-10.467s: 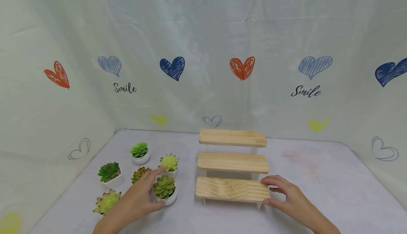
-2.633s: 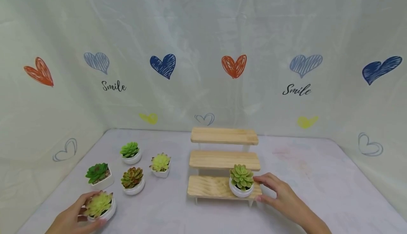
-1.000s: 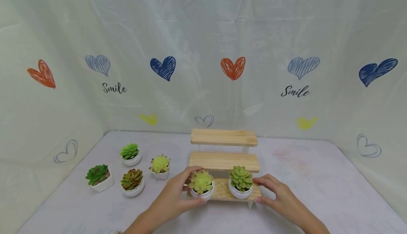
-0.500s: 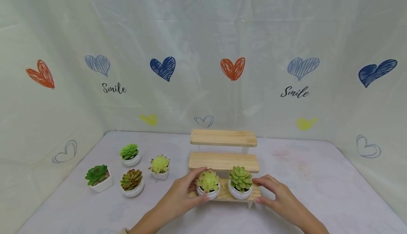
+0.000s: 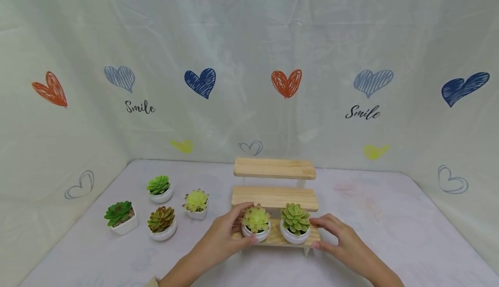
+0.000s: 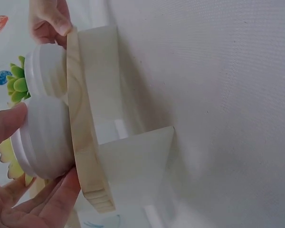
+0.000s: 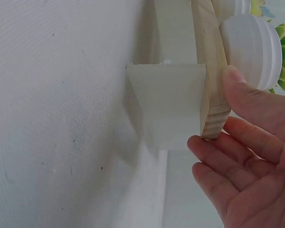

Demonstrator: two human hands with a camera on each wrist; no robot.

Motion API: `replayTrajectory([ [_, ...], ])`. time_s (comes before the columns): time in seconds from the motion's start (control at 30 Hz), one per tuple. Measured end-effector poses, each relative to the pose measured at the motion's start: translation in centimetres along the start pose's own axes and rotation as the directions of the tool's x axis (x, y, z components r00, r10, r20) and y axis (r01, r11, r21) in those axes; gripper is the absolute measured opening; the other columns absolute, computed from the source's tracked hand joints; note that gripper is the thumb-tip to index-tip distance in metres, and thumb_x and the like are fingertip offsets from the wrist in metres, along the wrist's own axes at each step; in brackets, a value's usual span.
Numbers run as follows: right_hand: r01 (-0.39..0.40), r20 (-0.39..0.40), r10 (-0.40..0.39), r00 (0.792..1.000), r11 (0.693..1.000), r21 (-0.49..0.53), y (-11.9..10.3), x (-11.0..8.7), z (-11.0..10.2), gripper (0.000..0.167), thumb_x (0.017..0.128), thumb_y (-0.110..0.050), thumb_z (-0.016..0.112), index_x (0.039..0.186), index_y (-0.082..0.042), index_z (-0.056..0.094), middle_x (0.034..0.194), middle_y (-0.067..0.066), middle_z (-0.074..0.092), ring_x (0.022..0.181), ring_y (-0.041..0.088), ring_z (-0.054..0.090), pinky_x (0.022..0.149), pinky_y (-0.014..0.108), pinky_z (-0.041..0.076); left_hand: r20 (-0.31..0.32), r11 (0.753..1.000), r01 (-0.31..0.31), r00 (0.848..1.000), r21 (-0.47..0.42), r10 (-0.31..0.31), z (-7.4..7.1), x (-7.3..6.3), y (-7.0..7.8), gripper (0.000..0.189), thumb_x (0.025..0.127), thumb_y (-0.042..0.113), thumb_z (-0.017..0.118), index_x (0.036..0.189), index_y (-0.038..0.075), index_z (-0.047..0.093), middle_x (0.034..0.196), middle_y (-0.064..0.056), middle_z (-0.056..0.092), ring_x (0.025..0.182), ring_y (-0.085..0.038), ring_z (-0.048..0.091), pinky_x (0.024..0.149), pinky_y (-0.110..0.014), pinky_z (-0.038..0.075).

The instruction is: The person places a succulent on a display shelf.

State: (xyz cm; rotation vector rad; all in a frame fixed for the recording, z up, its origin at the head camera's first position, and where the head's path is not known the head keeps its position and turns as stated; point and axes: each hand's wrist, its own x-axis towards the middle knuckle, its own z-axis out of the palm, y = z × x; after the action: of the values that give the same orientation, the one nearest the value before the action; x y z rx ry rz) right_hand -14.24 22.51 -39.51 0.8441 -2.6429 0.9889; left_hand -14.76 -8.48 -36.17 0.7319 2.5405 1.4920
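A three-tier wooden display stand (image 5: 274,197) with pale legs stands in the middle of the table. My left hand (image 5: 222,237) grips the round white pot of a yellow-green succulent (image 5: 256,221) on the lowest board, thumb in front, fingers behind. In the left wrist view that white pot (image 6: 42,137) sits upright on the board (image 6: 80,118). Right of it on the same board is a green potted succulent (image 5: 295,221), untouched. My right hand (image 5: 343,241) holds the board's right end; in the right wrist view the thumb presses the wooden board (image 7: 211,71), other fingers below and behind.
Several potted succulents stand on the table's left: a bright green one (image 5: 159,187), a dark green one (image 5: 121,217), a reddish-brown one (image 5: 162,223) and a pale one in a square pot (image 5: 196,202). A white curtain (image 5: 241,118) with printed hearts hangs behind.
The green succulent, then the yellow-green one, went from the table onto the lowest board. My left hand has lately shifted the yellow-green one slightly right. The right hand keeps its place at the board's end.
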Motion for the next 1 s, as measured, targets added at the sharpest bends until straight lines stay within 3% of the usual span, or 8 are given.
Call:
replayTrajectory([
  [0.33, 0.017, -0.013, -0.017, 1.0, 1.0, -0.016, 0.2, 0.0, 0.1, 0.041, 0.081, -0.026, 0.07, 0.117, -0.009, 0.059, 0.108, -0.005, 0.059, 0.106, 0.001, 0.055, 0.08, 0.04, 0.053, -0.018, 0.999, -0.006, 1.0, 0.045, 0.006, -0.1, -0.2, -0.2, 0.072, 0.08, 0.032, 0.072, 0.14, 0.011, 0.036, 0.121, -0.017, 0.057, 0.107, -0.027, 0.059, 0.088, -0.031, 0.051],
  [0.67, 0.001, -0.002, -0.001, 1.0, 1.0, -0.001, 0.1, 0.0, 0.1, 0.042, 0.081, -0.026, 0.069, 0.118, -0.008, 0.059, 0.108, -0.004, 0.059, 0.107, 0.003, 0.055, 0.081, 0.044, 0.051, -0.067, 0.994, 0.05, 0.997, 0.094, -0.044, -1.8, -2.5, -0.6, 0.071, 0.081, 0.032, 0.072, 0.141, 0.024, 0.035, 0.125, -0.008, 0.055, 0.114, -0.027, 0.055, 0.089, -0.037, 0.05],
  [0.87, 0.001, -0.006, -0.001, 1.0, 1.0, -0.004, 0.1, 0.0, 0.1, 0.042, 0.081, -0.026, 0.069, 0.117, -0.009, 0.059, 0.109, -0.004, 0.059, 0.107, 0.003, 0.055, 0.081, 0.044, 0.051, -0.182, 0.99, 0.1, 0.98, 0.102, -0.08, -3.2, -3.4, -0.9, 0.065, 0.079, 0.019, 0.074, 0.135, 0.027, 0.042, 0.123, -0.005, 0.057, 0.111, -0.026, 0.056, 0.089, -0.033, 0.05],
  [1.0, 0.004, -0.011, -0.004, 1.0, 1.0, -0.017, 0.1, 0.0, 0.1, 0.041, 0.081, -0.026, 0.07, 0.117, -0.009, 0.059, 0.109, -0.005, 0.059, 0.107, 0.003, 0.056, 0.081, 0.042, 0.052, -0.264, 0.99, 0.045, 0.964, 0.134, -0.007, -4.3, -3.9, -1.3, 0.063, 0.079, 0.015, 0.074, 0.133, 0.026, 0.046, 0.122, 0.001, 0.058, 0.108, -0.019, 0.058, 0.087, -0.029, 0.052],
])
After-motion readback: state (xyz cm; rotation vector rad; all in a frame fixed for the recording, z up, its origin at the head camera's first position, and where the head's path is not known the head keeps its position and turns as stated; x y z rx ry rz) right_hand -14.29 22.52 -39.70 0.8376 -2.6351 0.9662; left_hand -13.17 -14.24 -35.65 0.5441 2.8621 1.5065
